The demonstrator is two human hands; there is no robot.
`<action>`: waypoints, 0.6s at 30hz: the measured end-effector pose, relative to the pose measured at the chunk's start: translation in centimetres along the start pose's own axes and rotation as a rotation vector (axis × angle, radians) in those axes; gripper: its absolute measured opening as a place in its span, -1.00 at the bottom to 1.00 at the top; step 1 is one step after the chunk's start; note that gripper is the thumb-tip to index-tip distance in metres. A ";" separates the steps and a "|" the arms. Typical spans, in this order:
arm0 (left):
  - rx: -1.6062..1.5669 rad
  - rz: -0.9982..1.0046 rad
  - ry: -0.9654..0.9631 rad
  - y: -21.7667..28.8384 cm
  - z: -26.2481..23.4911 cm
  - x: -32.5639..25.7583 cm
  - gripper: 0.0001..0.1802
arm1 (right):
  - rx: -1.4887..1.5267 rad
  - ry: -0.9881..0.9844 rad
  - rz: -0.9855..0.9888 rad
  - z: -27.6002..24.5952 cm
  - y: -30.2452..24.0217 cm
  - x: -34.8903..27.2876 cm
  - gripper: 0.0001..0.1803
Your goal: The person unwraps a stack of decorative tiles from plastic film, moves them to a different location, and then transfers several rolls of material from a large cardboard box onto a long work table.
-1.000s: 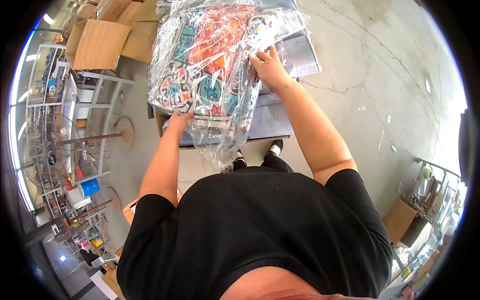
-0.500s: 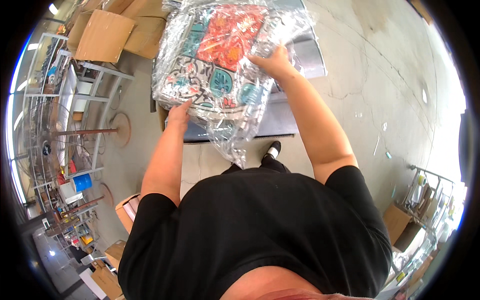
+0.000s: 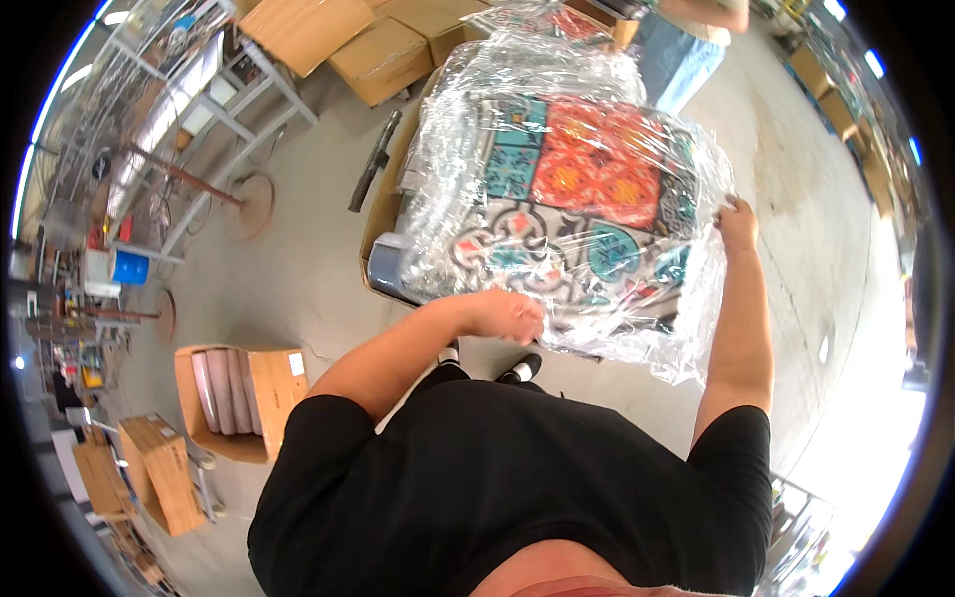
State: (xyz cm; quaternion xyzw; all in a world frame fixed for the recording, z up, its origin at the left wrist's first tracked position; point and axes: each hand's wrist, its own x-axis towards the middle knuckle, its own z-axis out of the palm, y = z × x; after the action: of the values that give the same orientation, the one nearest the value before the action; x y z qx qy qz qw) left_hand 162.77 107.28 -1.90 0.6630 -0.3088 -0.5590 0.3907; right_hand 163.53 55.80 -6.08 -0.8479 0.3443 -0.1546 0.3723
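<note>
Both hands at plastic wrap (image 3: pixel 577 214) — I see right hand (image 3: pixel 737 223) now farther out, pinching edge, side seemingly controlled; left hand (image 3: pixel 509 315) curled, hold unclear.

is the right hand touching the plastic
Touching. The head view shows the right hand curled onto the right edge of the plastic, with no gap between them.
</note>
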 end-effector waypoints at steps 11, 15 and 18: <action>0.103 -0.108 1.495 -17.5 -14.8 1.6 -0.45 | -0.651 -0.034 -0.573 8.9 -18.1 -15.8 -0.15; -0.541 0.122 0.990 -8.7 -16.1 -2.2 -0.49 | -0.688 -0.520 -0.419 16.7 -21.9 -29.6 0.19; -0.710 0.420 0.741 -2.0 -16.9 -8.0 -0.62 | -0.534 -0.608 -0.534 19.5 -24.7 -36.1 0.25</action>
State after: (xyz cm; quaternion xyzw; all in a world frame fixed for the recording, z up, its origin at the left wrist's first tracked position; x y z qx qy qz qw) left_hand 177.88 117.96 1.59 0.5673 -0.0688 -0.2683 0.7756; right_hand 159.41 103.23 -1.28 -0.9793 0.0179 0.1039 0.1728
